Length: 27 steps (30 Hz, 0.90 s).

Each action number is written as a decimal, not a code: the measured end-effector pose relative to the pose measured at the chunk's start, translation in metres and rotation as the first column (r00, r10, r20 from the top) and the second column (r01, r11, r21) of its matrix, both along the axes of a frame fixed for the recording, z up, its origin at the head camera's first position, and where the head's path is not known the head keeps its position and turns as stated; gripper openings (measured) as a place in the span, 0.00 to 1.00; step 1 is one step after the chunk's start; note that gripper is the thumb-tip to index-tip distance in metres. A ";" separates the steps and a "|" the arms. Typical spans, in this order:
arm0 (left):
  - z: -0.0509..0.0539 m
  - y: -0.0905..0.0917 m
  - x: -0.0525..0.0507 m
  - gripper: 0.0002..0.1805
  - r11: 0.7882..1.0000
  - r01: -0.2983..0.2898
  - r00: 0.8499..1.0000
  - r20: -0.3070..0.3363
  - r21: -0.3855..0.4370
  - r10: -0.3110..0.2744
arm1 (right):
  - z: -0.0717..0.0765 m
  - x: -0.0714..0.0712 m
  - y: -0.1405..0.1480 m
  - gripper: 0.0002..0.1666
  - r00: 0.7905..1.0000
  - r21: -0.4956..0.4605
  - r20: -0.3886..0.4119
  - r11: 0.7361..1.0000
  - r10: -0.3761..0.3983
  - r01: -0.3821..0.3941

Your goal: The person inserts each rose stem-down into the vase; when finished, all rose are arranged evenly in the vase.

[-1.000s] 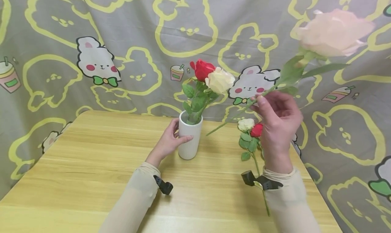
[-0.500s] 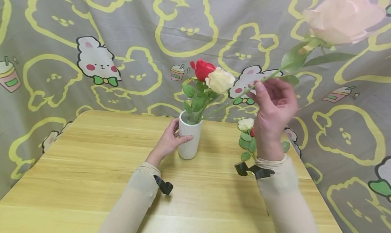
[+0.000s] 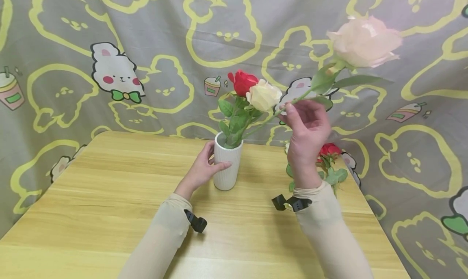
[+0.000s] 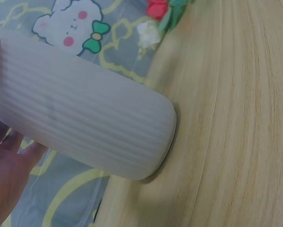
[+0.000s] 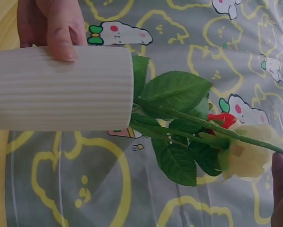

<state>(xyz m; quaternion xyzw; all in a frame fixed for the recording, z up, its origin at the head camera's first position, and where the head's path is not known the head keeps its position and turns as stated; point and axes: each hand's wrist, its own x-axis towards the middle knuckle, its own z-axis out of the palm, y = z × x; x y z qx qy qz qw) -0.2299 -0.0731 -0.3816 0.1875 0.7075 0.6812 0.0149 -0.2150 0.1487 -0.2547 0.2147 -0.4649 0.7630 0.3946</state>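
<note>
Grey cloth (image 3: 157, 35) printed with yellow animal outlines (image 3: 257, 39), white rabbits (image 3: 117, 72) and pink drink cups (image 3: 11, 93) hangs in soft folds behind and beside a wood-grained tabletop (image 3: 98, 214) that catches a pale sheen (image 3: 226, 246).

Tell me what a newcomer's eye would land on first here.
Probably the big pale pink rose, at the upper right of the head view, pinched by its stem in the person's right grip. Next come the red rose and the cream rose, rising from the white ribbed vase that the left grip holds. Behind everything hangs a grey cloth with yellow-outlined cartoon animals.
</note>
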 end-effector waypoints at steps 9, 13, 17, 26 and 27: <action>-0.001 0.000 -0.001 0.40 1.000 0.001 1.000 0.000 0.004 -0.001 | -0.009 -0.007 -0.005 0.09 0.994 0.068 0.107 0.997 0.037 -0.044; -0.001 0.001 -0.001 0.40 1.000 0.000 1.000 0.004 0.009 0.000 | -0.014 -0.011 -0.008 0.10 0.992 0.084 0.120 0.995 0.045 -0.056; -0.004 0.001 -0.003 0.40 1.000 0.000 1.000 0.009 0.011 0.000 | -0.020 -0.013 -0.010 0.09 0.989 0.122 0.144 0.991 0.033 -0.051; -0.027 0.000 -0.017 0.41 1.000 -0.012 1.000 -0.007 0.017 0.012 | -0.029 -0.022 -0.017 0.08 0.983 0.200 0.180 0.977 0.038 -0.074; -0.027 0.000 -0.018 0.41 1.000 -0.012 1.000 -0.011 0.018 0.012 | -0.030 -0.023 -0.017 0.08 0.982 0.205 0.186 0.976 0.038 -0.076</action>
